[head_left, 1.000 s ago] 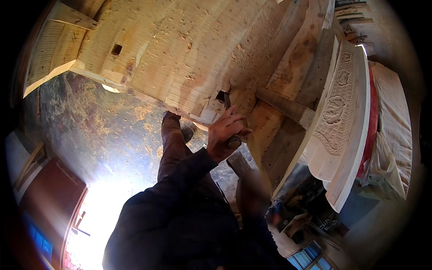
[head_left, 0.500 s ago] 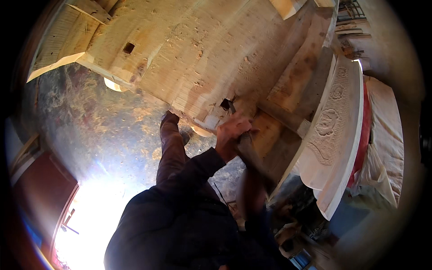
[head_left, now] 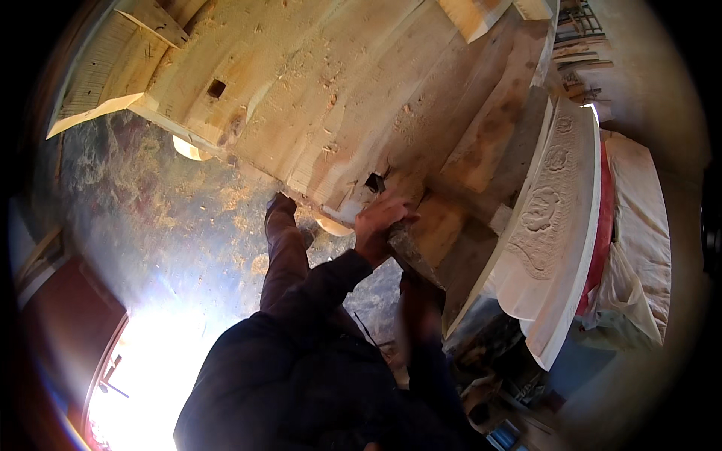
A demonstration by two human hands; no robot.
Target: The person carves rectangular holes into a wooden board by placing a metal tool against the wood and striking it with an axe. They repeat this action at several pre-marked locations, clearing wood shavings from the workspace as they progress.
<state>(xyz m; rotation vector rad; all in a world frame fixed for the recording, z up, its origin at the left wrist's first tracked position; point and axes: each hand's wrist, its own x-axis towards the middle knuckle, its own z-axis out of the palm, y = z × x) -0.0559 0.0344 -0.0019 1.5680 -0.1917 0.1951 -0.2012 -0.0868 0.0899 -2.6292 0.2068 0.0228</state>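
Timber frame (head_left: 338,90) fills 11 to 1 o'clock. It is pale planed wood with chips and pencil lines on its face. Floor (head_left: 150,225) is dark and mottled at 9 o'clock, with a blown-out light patch at 7. Carved panel (head_left: 549,218) leans at 3 o'clock, well apart from the hands, with a red cloth (head_left: 602,225) behind it. Leg (head_left: 286,248) runs up from the dark jacket toward centre.

Left hand (head_left: 380,225) is just right of centre, at the frame's lower edge. It is clenched round a dark tool (head_left: 410,252) that slants toward 5 o'clock; what kind of tool is too blurred to tell. Right hand (head_left: 421,301) is at 5 o'clock, just below the left. It is a dark smear, so cannot tell if it grips anything. The hands are near each other but not touching.

Progress, judged: two mortises are already cut. One is at 11 o'clock (head_left: 216,89). The other (head_left: 374,182) sits just above the left hand, which looks like the spot being worked. Its edges look rough, so cleaning or fitting seems left. No joint piece is seen in it yet.

Against the earlier frames, the left hand stays at the same mortise with the same clench. The right arm was blurred half a second ago too and is lower now. The head view has tipped slightly, and more of the frame's top end shows.
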